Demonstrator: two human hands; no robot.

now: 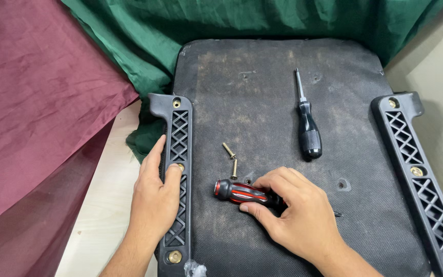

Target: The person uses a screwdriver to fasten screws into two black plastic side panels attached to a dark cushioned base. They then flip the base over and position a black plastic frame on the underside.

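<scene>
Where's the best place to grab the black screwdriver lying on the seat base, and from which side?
Probably take the black screwdriver by its thick knurled handle, the end nearest you, coming from above with fingers across it. It lies flat on the seat base, thin shaft pointing away, and nothing touches it. The right hand is closer, but already grips the red-and-black screwdriver.

Open board (262,102) centre and top; blocked by black screwdriver (307,128), two screws (230,159), side brackets (178,154) and (419,169).
</scene>
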